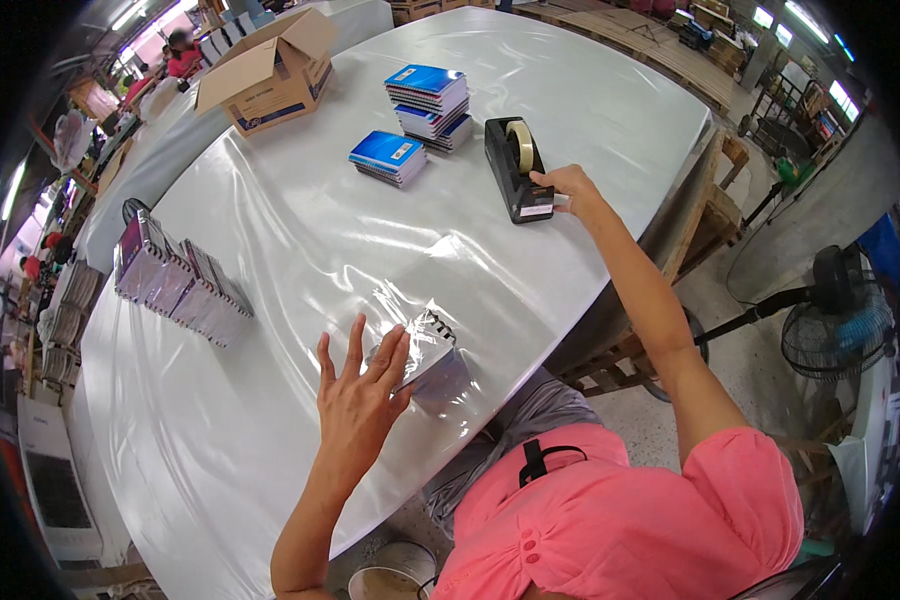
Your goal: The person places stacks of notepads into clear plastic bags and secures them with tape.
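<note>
My left hand (pixel 358 405) lies with fingers spread on a small stack of spiral-bound notebooks (pixel 425 355) loosely covered in clear plastic film, close to the table's near edge. The stack's black coils show at its far right corner. Out to the right, my right hand (pixel 575 186) is closed at the front end of a black tape dispenser (pixel 513 185). A pale bit of tape (pixel 562 201) shows at the fingers; the fingertips are partly hidden. A roll of yellowish tape (pixel 519 146) sits in the dispenser.
Blue-covered spiral notebooks (pixel 426 80) stand in stacks beyond the middle of the plastic-covered table (pixel 300 225). Film-wrapped notebook bundles (pixel 180 275) stand at the left. An open cardboard box (pixel 275 85) is at the far left. A black fan (pixel 838 315) stands off the right side.
</note>
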Motion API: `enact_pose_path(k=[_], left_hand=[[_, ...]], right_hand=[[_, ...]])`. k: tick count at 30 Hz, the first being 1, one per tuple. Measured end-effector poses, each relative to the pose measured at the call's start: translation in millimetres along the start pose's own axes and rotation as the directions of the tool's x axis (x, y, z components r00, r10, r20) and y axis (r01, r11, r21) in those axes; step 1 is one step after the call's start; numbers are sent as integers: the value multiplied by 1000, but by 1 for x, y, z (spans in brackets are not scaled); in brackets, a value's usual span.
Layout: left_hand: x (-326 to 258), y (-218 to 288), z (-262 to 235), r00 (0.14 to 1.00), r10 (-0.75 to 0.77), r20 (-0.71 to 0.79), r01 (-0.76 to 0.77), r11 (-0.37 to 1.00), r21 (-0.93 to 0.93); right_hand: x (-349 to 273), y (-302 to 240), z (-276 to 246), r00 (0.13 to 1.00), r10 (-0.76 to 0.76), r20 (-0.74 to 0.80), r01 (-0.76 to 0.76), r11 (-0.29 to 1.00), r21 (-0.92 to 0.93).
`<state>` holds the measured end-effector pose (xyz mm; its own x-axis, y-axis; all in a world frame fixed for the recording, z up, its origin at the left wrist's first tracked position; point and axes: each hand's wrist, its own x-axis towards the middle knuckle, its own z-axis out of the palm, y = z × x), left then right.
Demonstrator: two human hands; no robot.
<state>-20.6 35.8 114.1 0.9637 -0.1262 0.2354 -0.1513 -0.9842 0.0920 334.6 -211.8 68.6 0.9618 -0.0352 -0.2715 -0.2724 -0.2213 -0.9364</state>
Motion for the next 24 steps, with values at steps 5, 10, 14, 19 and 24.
enact_pose_path(k=[5,10,14,19,24], left_hand=[[1,0,2,1000,4,-18,-4,1000,-7],[2,3,-1,1000,-3,-1,3,1000,-14],[0,3,-2,1000,-18,-1,18,1000,-19],[-1,0,3,1000,-18,7,18,1000,-13],[-5,-2,2,1000,-14,14,15,1000,-12]], right_hand=[[-3,40,10,999,-50,-15,49,778,627],[-24,86,4,997,-62,-42,73,911,406],[-41,90,2,696,-648,-309,178,573,-800],[-125,41,9,957,-175,229,167,984,56],[-243,-9,53,718,50,694,-203,969,140]])
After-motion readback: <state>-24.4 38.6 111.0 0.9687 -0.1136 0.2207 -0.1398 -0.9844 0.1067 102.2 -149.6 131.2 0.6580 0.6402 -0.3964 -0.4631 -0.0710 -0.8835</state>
